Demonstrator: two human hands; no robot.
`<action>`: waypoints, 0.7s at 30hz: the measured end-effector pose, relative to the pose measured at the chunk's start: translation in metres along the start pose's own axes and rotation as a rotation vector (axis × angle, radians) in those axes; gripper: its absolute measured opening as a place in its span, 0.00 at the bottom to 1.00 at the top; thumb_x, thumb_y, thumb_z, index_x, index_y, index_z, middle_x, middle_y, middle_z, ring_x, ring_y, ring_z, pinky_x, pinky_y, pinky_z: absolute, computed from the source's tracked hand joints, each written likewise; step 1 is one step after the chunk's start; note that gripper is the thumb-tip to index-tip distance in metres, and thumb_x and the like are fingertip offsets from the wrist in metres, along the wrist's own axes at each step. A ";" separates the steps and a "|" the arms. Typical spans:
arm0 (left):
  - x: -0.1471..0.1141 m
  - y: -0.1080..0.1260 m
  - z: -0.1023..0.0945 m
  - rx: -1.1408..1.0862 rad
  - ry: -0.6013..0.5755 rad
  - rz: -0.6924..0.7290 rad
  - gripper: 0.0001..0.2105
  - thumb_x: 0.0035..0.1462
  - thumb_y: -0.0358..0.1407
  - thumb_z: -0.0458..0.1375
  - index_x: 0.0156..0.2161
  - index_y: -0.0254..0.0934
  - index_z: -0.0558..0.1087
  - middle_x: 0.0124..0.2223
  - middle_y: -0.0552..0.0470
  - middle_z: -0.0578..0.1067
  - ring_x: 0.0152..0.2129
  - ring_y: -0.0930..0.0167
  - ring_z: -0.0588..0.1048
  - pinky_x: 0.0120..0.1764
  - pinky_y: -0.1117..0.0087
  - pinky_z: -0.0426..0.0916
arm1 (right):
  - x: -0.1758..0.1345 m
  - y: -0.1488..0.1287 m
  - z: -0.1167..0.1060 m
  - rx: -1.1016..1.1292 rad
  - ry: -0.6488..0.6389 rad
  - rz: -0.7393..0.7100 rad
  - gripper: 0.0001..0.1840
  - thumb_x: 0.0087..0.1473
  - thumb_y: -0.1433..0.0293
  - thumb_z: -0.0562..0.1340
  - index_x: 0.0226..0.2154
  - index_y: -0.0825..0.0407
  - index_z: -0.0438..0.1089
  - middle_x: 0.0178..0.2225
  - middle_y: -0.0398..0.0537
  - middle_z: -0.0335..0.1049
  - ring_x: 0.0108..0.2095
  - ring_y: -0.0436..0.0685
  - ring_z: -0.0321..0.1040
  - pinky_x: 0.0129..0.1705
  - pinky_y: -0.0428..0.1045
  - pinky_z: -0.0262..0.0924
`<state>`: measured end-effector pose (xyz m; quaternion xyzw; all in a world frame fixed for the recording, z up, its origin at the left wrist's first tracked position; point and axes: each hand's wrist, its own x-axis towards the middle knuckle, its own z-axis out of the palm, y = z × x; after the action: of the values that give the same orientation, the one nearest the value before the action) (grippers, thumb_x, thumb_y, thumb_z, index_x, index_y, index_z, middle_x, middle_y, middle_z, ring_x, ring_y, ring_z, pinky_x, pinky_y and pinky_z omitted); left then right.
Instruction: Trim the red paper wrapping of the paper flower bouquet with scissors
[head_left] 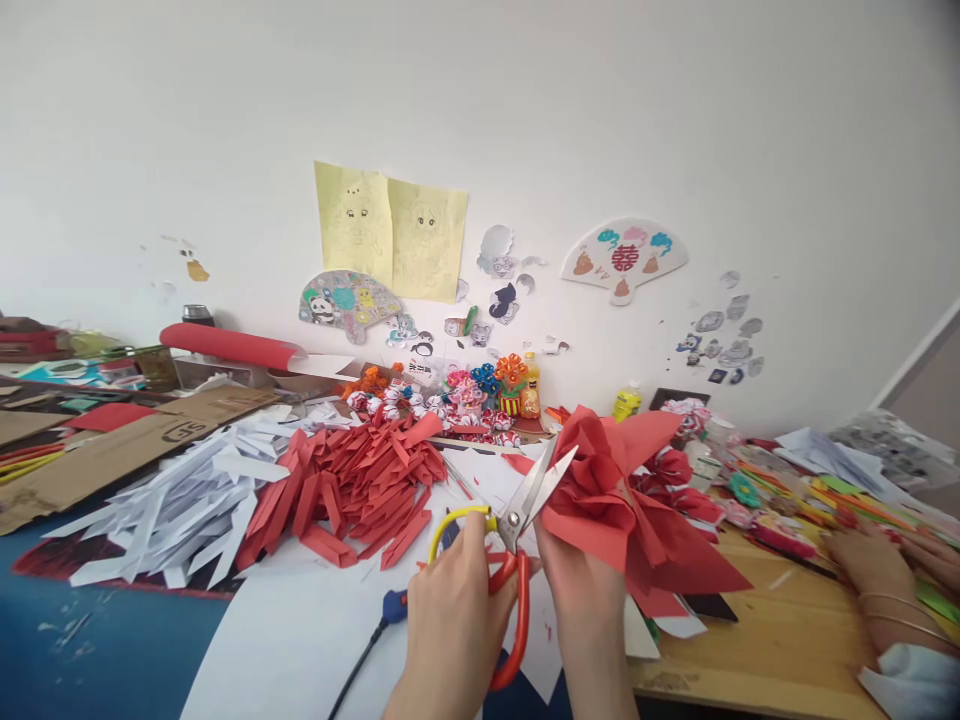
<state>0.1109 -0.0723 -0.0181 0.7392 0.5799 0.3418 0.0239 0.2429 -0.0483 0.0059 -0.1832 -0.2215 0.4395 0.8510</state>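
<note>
A pair of scissors (pixel 513 519) with one yellow and one red handle is gripped in my left hand (pixel 457 610), the fingers closed round the handles. Its blades stand apart and point up towards the red paper flower (pixel 600 490); whether they touch the paper I cannot tell. My right hand (pixel 585 590) holds that large flower of folded red paper from below, its fingers mostly hidden behind the petals. Beneath my hands lies white paper (pixel 300 640), with a blue tool end on a black cable (pixel 394 606) beside my left wrist.
Piles of folded white strips (pixel 187 490) and red strips (pixel 360 480) lie to the left, near a cardboard sheet (pixel 127 450). Small craft flowers (pixel 465 390) and a juice bottle (pixel 530 385) stand at the back. Another person's hand (pixel 870 560) works at the right.
</note>
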 end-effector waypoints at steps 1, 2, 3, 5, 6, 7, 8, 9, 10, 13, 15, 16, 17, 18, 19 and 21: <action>0.000 -0.001 0.001 -0.004 0.010 0.015 0.11 0.58 0.44 0.58 0.38 0.43 0.61 0.28 0.59 0.77 0.24 0.66 0.77 0.23 0.70 0.55 | 0.000 -0.001 0.000 -0.004 -0.010 -0.002 0.10 0.47 0.61 0.68 0.34 0.44 0.73 0.29 0.38 0.75 0.34 0.53 0.73 0.37 0.50 0.72; 0.000 -0.003 0.002 -0.007 0.020 0.028 0.11 0.58 0.44 0.58 0.38 0.43 0.61 0.28 0.59 0.76 0.23 0.66 0.77 0.23 0.70 0.55 | 0.000 -0.001 0.000 -0.012 -0.024 -0.002 0.11 0.47 0.61 0.68 0.35 0.45 0.73 0.29 0.38 0.76 0.34 0.53 0.73 0.38 0.50 0.72; 0.000 -0.005 0.002 -0.012 0.029 0.039 0.11 0.58 0.44 0.58 0.39 0.43 0.62 0.28 0.59 0.76 0.22 0.66 0.77 0.22 0.70 0.55 | 0.000 -0.001 0.000 -0.021 -0.037 -0.005 0.11 0.48 0.61 0.67 0.36 0.45 0.73 0.30 0.38 0.76 0.34 0.53 0.72 0.38 0.51 0.72; -0.001 -0.007 0.003 -0.024 0.043 0.054 0.11 0.58 0.44 0.57 0.40 0.43 0.62 0.27 0.60 0.76 0.22 0.67 0.77 0.22 0.70 0.55 | -0.001 -0.001 0.000 -0.035 -0.059 -0.014 0.13 0.49 0.61 0.67 0.39 0.45 0.72 0.32 0.38 0.76 0.36 0.54 0.72 0.40 0.52 0.72; -0.001 -0.008 0.004 -0.028 0.047 0.056 0.10 0.59 0.44 0.56 0.40 0.43 0.62 0.27 0.59 0.76 0.22 0.67 0.77 0.22 0.71 0.55 | -0.001 0.000 0.000 -0.037 -0.064 -0.020 0.13 0.49 0.61 0.67 0.39 0.44 0.72 0.32 0.38 0.76 0.36 0.54 0.72 0.41 0.52 0.71; -0.001 -0.008 0.004 -0.032 0.047 0.056 0.10 0.59 0.44 0.56 0.40 0.43 0.62 0.28 0.59 0.76 0.22 0.67 0.77 0.22 0.71 0.55 | -0.001 0.000 0.000 -0.036 -0.062 -0.020 0.13 0.49 0.61 0.67 0.40 0.44 0.72 0.33 0.38 0.77 0.36 0.53 0.72 0.42 0.52 0.71; -0.001 -0.008 0.004 -0.037 0.036 0.056 0.09 0.59 0.43 0.55 0.40 0.43 0.61 0.28 0.59 0.77 0.23 0.67 0.77 0.22 0.71 0.56 | -0.002 0.000 -0.001 -0.033 -0.055 -0.018 0.13 0.49 0.61 0.66 0.40 0.43 0.72 0.33 0.37 0.77 0.36 0.53 0.72 0.42 0.52 0.71; 0.000 -0.008 0.004 -0.043 0.018 0.055 0.09 0.59 0.43 0.55 0.40 0.43 0.61 0.28 0.59 0.77 0.23 0.67 0.77 0.22 0.71 0.55 | -0.002 0.001 -0.001 -0.029 -0.044 -0.010 0.13 0.50 0.60 0.66 0.40 0.43 0.72 0.33 0.37 0.77 0.36 0.52 0.72 0.42 0.51 0.71; 0.000 -0.007 0.004 -0.051 -0.005 0.049 0.09 0.59 0.43 0.55 0.40 0.43 0.61 0.28 0.59 0.77 0.23 0.66 0.77 0.22 0.71 0.55 | -0.002 0.001 0.000 -0.021 -0.027 0.000 0.12 0.50 0.60 0.66 0.39 0.42 0.72 0.33 0.36 0.77 0.36 0.52 0.72 0.43 0.51 0.70; 0.001 -0.004 0.002 -0.079 -0.073 0.007 0.09 0.60 0.44 0.55 0.39 0.43 0.61 0.28 0.58 0.77 0.24 0.65 0.77 0.23 0.71 0.55 | -0.005 0.001 0.004 0.019 0.026 0.028 0.11 0.52 0.58 0.64 0.38 0.43 0.72 0.35 0.37 0.77 0.38 0.52 0.72 0.43 0.51 0.70; 0.003 -0.003 0.000 -0.082 -0.124 -0.017 0.09 0.60 0.44 0.54 0.39 0.43 0.60 0.28 0.57 0.77 0.25 0.65 0.78 0.24 0.70 0.55 | -0.008 0.001 0.011 0.045 0.067 0.043 0.12 0.53 0.56 0.63 0.38 0.44 0.73 0.36 0.39 0.77 0.39 0.53 0.73 0.44 0.51 0.69; 0.003 -0.002 -0.001 -0.076 -0.150 -0.021 0.09 0.61 0.44 0.54 0.39 0.43 0.61 0.28 0.57 0.77 0.25 0.64 0.78 0.24 0.70 0.55 | -0.009 0.001 0.014 0.055 0.094 0.052 0.13 0.53 0.55 0.63 0.37 0.44 0.74 0.36 0.40 0.78 0.40 0.53 0.73 0.44 0.51 0.69; 0.004 -0.002 -0.002 -0.067 -0.176 -0.018 0.09 0.61 0.44 0.54 0.39 0.43 0.61 0.29 0.56 0.78 0.26 0.64 0.78 0.24 0.70 0.55 | -0.010 0.001 0.018 0.060 0.120 0.062 0.14 0.53 0.54 0.63 0.37 0.45 0.74 0.36 0.40 0.78 0.40 0.53 0.73 0.44 0.51 0.69; 0.005 -0.002 -0.003 -0.055 -0.199 -0.016 0.09 0.61 0.45 0.53 0.39 0.43 0.61 0.29 0.56 0.78 0.26 0.64 0.78 0.24 0.70 0.54 | -0.011 0.001 0.021 0.065 0.148 0.072 0.14 0.53 0.54 0.63 0.37 0.45 0.74 0.35 0.40 0.78 0.39 0.53 0.73 0.43 0.50 0.69; 0.006 -0.001 -0.003 -0.041 -0.217 -0.018 0.09 0.62 0.45 0.53 0.40 0.43 0.61 0.29 0.55 0.78 0.27 0.64 0.78 0.25 0.70 0.54 | -0.012 0.000 0.024 0.072 0.173 0.083 0.15 0.53 0.54 0.63 0.37 0.45 0.74 0.35 0.40 0.78 0.38 0.52 0.73 0.43 0.50 0.69; 0.007 0.000 -0.005 -0.012 -0.248 -0.032 0.09 0.62 0.45 0.52 0.39 0.42 0.62 0.28 0.54 0.77 0.27 0.63 0.78 0.25 0.70 0.54 | -0.012 0.000 0.028 0.100 0.207 0.111 0.15 0.53 0.54 0.63 0.38 0.44 0.74 0.36 0.38 0.77 0.37 0.51 0.73 0.43 0.48 0.68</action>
<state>0.1088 -0.0674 -0.0111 0.7664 0.5820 0.2507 0.1052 0.2222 -0.0548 0.0266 -0.1969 -0.0998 0.4752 0.8517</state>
